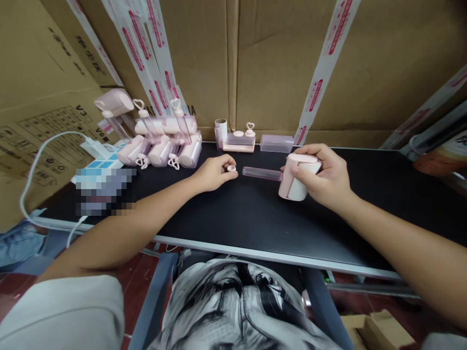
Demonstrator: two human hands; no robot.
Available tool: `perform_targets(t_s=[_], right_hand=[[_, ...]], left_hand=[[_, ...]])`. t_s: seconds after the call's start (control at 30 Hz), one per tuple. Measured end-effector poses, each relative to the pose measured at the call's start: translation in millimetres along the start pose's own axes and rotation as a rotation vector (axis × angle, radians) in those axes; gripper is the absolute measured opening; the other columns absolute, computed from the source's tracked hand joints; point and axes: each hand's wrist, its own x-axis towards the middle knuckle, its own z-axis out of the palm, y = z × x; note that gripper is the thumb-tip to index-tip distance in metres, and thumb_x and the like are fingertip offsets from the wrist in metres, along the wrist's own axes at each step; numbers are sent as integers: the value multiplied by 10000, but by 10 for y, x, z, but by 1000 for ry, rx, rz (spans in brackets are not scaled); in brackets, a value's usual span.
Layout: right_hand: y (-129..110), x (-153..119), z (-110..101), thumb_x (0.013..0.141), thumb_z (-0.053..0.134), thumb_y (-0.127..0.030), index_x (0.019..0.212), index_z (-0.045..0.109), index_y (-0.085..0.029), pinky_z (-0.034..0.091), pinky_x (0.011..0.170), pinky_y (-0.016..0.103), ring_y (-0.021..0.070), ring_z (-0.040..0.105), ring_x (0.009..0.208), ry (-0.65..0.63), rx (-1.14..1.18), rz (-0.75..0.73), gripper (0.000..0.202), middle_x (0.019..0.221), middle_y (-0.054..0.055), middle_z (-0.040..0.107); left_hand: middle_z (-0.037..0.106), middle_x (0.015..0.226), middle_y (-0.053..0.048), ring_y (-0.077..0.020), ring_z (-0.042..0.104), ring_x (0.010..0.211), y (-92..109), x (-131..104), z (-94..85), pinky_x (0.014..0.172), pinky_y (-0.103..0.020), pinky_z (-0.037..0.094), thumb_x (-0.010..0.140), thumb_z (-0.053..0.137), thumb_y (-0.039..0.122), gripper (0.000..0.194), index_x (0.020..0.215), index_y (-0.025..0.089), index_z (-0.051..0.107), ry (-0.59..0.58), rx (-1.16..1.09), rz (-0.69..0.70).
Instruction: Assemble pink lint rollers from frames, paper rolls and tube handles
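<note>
Between the fingertips of my left hand (216, 172) is a small pale pink cap (231, 168), just above the black table. My right hand (324, 175) is wrapped round a pink and white lint roller (294, 182), its curved pink cover partly round the white roll. A clear pinkish plastic tube (261, 173) lies between the two hands, its right end close to the lint roller. Behind them a pink piece with a clear cover (239, 141) bears a round cap and a heart-shaped loop (250, 127). Beside it stands a white paper roll (221, 128).
Several lint rollers (159, 150) with heart-loop handles are stacked at the back left. A clear pink cover (276, 143) lies against the cardboard wall (270, 63). A power strip with a white cable (95, 156) sits at the left of the black table (226, 218).
</note>
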Motion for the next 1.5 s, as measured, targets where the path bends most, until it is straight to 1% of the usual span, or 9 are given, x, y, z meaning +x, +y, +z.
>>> perform_targets(t_s=[0.13, 0.23, 0.37, 0.57, 0.8, 0.93, 1.1, 1.27, 1.5], right_hand=[[0, 9, 8, 761, 911, -415, 1083, 720, -322, 632, 798, 500, 374, 758, 1026, 13, -21, -21, 386, 1062, 81, 785], [-13, 14, 18, 773, 894, -386, 1065, 719, -316, 619, 805, 484, 356, 752, 1003, 17, -42, -40, 347, 1049, 72, 776], [-29, 21, 23, 790, 867, -385, 1057, 715, -296, 594, 798, 456, 315, 738, 921, 11, -69, -45, 320, 1018, 62, 761], [-18, 52, 26, 808, 840, -383, 1033, 703, -286, 576, 808, 445, 280, 711, 867, 17, -92, -19, 281, 985, 42, 748], [14, 72, 14, 820, 835, -375, 1039, 702, -272, 556, 777, 407, 257, 702, 845, 17, -90, -29, 276, 983, 39, 738], [55, 84, 10, 816, 833, -370, 1045, 703, -268, 567, 763, 403, 254, 707, 840, 11, -102, -54, 283, 980, 36, 743], [86, 96, 8, 814, 831, -371, 1052, 703, -268, 587, 756, 398, 252, 717, 835, 30, -137, -87, 289, 979, 33, 759], [87, 103, 1, 819, 826, -361, 1070, 695, -274, 586, 736, 405, 263, 723, 833, 19, -126, -57, 296, 982, 36, 758], [74, 97, -3, 815, 818, -357, 1071, 702, -262, 561, 765, 398, 248, 690, 829, 15, -164, -87, 296, 977, 40, 753]], left_hand=[[714, 899, -19, -131, 560, 720, -20, 22, -18, 711, -267, 433, 832, 782, 427, 344, 1058, 171, 733, 25, 79, -16], [699, 871, -29, -155, 580, 745, -8, 26, -59, 693, -275, 406, 797, 826, 481, 342, 946, 179, 770, 28, 192, -22], [677, 771, 4, -150, 582, 688, 40, 16, -184, 646, -267, 363, 780, 841, 523, 368, 889, 184, 748, -130, 242, -59], [726, 951, -47, -169, 655, 803, 112, 1, -352, 726, -271, 443, 809, 801, 457, 310, 950, 181, 808, -293, 311, 140], [805, 914, -53, -178, 708, 794, 53, 37, -258, 741, -271, 520, 905, 663, 284, 290, 1112, 159, 823, -158, 265, -23], [832, 1088, -54, -198, 756, 969, 37, 59, -272, 911, -297, 574, 974, 576, 248, 295, 1123, 185, 823, -193, 291, -8], [773, 1266, -92, -221, 729, 1128, 47, 29, -325, 1079, -341, 555, 949, 524, 146, 410, 1268, 169, 781, -226, 383, 73], [701, 1263, -128, -238, 698, 1113, -4, 11, -310, 1069, -382, 559, 943, 559, 187, 400, 1282, 160, 770, -213, 402, 147], [672, 1225, -126, -255, 694, 1036, 86, 17, -310, 991, -397, 555, 929, 620, 302, 340, 1188, 181, 804, -147, 534, 108]])
